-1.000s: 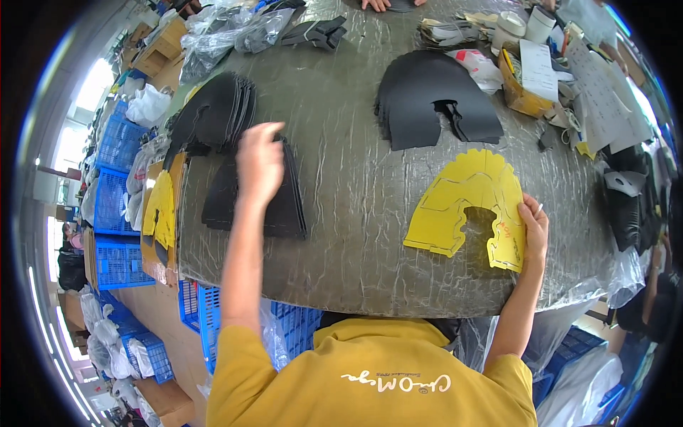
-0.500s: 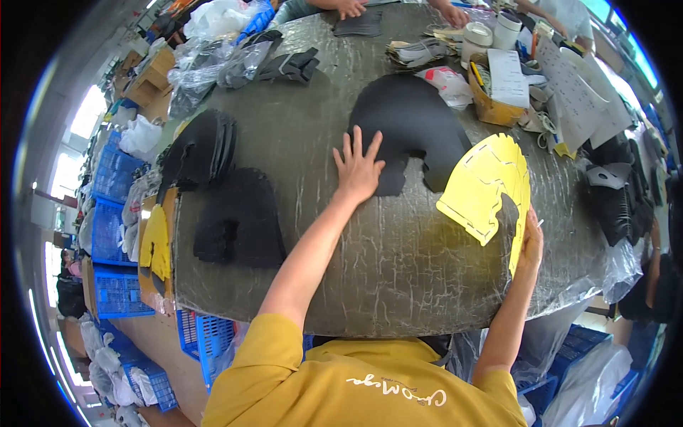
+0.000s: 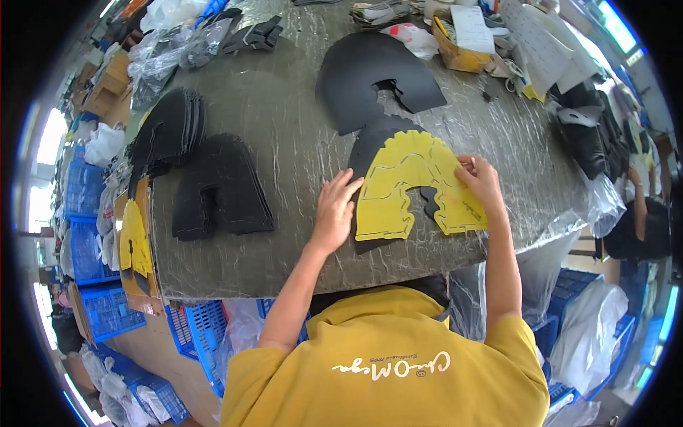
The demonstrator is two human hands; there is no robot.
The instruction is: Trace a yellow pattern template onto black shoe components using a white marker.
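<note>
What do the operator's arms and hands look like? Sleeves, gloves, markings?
Left hand and right hand: ungloved. Forearms uncovered; no watch or cables visible. Short, plain mustard-yellow sleeves, part of a matching shirt with white lettering across it. Rings: too small to tell.

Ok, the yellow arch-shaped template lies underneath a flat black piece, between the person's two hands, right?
Not quite: the head view shows the yellow arch-shaped template on top of the flat black piece; it does lie between the left hand and right hand.
</note>
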